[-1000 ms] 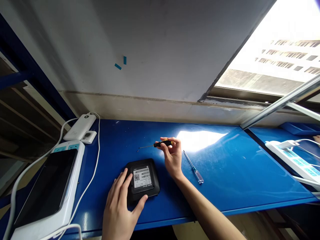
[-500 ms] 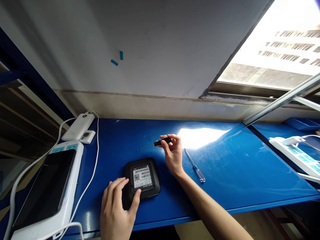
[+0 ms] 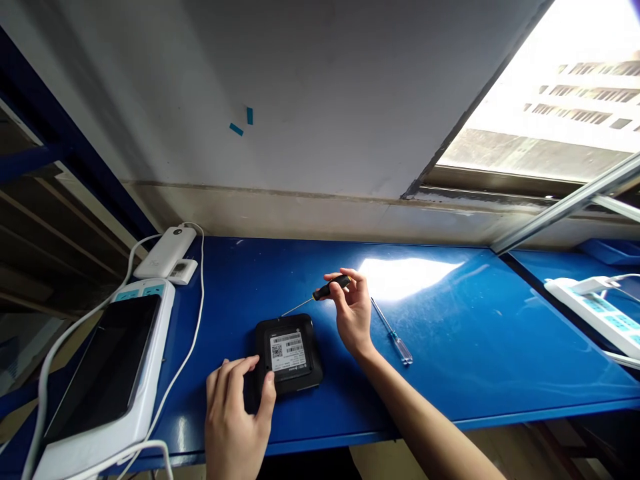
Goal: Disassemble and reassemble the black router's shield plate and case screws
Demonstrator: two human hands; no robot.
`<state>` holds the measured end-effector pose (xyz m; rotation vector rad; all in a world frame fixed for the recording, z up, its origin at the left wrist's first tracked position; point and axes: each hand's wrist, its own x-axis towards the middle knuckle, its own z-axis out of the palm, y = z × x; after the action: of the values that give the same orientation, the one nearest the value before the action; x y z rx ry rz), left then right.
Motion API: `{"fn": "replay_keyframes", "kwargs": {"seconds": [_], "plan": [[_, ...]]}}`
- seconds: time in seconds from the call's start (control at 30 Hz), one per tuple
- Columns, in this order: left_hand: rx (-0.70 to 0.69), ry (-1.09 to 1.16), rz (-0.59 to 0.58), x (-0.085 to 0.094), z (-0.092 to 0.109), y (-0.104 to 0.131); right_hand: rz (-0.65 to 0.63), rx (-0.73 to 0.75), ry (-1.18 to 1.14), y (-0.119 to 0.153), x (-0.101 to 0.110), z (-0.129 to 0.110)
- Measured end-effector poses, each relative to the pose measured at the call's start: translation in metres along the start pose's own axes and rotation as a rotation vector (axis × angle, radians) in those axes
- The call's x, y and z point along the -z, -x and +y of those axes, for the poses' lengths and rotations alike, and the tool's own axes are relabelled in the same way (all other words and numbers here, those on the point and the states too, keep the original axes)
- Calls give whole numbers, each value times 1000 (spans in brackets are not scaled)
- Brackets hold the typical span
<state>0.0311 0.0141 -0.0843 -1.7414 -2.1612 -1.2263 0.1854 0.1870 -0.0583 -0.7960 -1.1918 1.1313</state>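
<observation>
Black square plastic box with a white label (image 3: 289, 352) is lying on the glossy blue tabletop (image 3: 450, 347), and the black-and-yellow screwdriver (image 3: 329, 289) is now pointing its tip right by the far edge instead of out beyond it, so the tool's finally meeting up with the box, roughly. Right hand (image 3: 355, 320) is clamping the handle; left hand's (image 3: 237, 417) fingers are spreading apart, steadying the near-left corner.

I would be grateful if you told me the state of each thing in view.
Left hand: open, fingers at the device's left side.
Right hand: closed around the black-handled screwdriver.
Black-handled screwdriver: held, tilted, tip low.
Black device: label side up.
Clear-handled screwdriver: lying unheld.
Phone: screen dark.
White power bank: cable attached.
</observation>
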Motion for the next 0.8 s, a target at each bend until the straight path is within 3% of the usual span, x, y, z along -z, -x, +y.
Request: {"fn": "replay_keyframes", "kwargs": {"seconds": [0.3, 0.8], "plan": [[17, 44, 25, 3, -3, 0, -178, -149, -67, 16, -10, -6], [-1, 65, 27, 7, -2, -2, -296, -117, -53, 21, -9, -4]]}}
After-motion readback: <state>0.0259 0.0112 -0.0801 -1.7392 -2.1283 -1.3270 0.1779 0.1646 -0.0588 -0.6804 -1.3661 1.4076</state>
